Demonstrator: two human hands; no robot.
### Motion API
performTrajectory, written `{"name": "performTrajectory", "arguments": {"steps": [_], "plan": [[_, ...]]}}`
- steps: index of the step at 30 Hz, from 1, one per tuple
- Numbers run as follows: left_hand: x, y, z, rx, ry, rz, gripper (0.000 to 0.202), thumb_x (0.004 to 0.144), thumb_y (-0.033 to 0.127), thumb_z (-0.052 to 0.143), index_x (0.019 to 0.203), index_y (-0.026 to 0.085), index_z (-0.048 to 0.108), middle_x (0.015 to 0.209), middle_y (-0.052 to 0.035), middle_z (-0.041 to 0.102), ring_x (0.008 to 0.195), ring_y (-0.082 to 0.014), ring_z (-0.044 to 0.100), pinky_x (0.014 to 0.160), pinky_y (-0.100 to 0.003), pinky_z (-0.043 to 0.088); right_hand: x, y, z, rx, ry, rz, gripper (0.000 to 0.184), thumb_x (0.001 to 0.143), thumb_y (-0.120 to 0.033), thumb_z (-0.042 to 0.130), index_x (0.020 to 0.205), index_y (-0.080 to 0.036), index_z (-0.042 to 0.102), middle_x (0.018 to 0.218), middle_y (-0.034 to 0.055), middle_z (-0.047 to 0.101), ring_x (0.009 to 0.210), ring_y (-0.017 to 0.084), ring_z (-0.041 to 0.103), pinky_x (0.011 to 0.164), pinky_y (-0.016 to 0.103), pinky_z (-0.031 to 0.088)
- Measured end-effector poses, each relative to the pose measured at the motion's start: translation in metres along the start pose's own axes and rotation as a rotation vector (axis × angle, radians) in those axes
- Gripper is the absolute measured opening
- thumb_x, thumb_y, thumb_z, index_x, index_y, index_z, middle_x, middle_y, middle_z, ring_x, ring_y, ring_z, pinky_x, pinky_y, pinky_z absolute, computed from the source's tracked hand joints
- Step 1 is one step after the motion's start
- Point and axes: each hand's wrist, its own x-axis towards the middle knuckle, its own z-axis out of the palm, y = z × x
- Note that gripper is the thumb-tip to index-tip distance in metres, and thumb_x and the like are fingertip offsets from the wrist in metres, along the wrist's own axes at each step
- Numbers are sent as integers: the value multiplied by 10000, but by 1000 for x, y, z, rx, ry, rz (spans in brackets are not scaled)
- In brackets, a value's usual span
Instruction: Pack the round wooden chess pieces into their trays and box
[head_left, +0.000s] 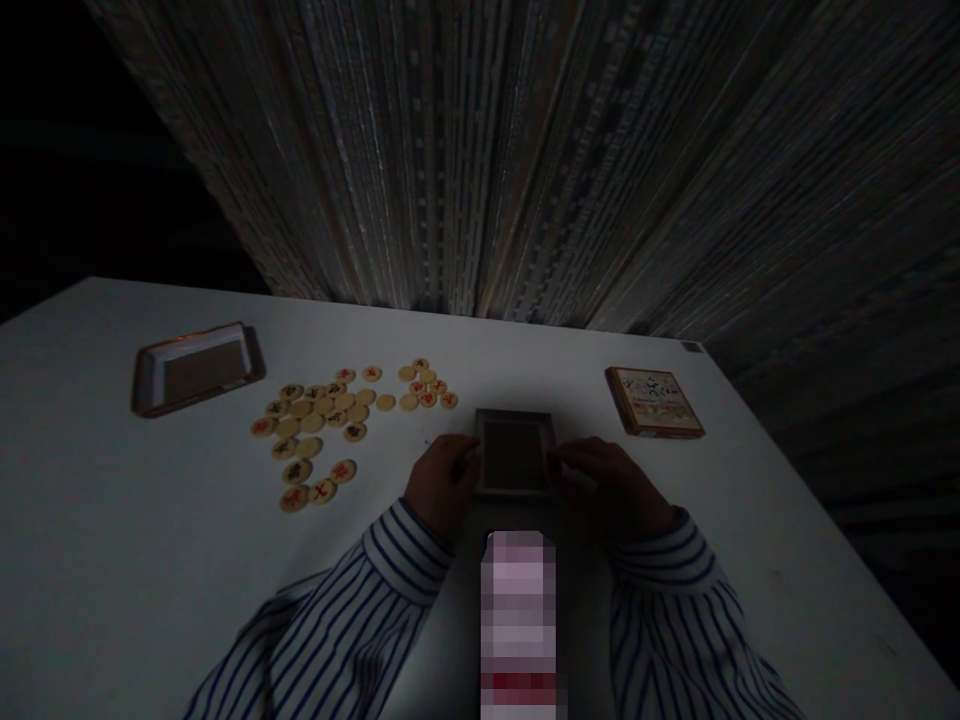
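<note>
A small, shallow square box [516, 413] with a pale rim and a dark inside floor lies at the middle of the white table. My left hand [444, 480] closes on its left side, fingers curled at the edge. On the opposite side, my right hand [611, 480] grips the right edge with thumb and fingers. Both hands are in deep shadow, so the exact finger contact is hard to make out. Left of the box, round Chinese chess pieces [340, 403] are scattered in a loose group. Some show red or black characters, others a plain face.
A rectangular open tray-like box [202, 362] stands at the far left. Near the right edge of the white table [525, 350] lies a flat box with a printed top [655, 400]. Behind the table hangs a striped curtain [480, 180]. The light is dim.
</note>
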Motion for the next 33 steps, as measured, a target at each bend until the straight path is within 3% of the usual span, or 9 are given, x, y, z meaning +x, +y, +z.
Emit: {"name": "performTrajectory", "arguments": {"steps": [13,28,33], "plan": [[-1,-3,3,0,24,46,188,738,156,516,887,155,631,855,-59,635,780,-158,604,715,-289,509,-2,0,-1,23,-130,32,179,770,-188,544,918,-163,642,879,87,677,788,187,596,674,345,493],[-1,-2,2,-6,33,57,167,724,129,546,862,138,640,842,-61,631,757,-150,608,694,-275,519,22,-11,-10,-94,-515,121,173,803,-227,513,839,-206,681,852,53,681,802,189,577,697,335,444],[-1,-1,1,-8,37,55,160,726,118,547,851,139,645,838,-61,634,750,-145,610,695,-272,521,26,-11,-11,-120,-586,147,181,795,-226,525,885,-223,682,897,53,679,829,194,581,710,338,448]]}}
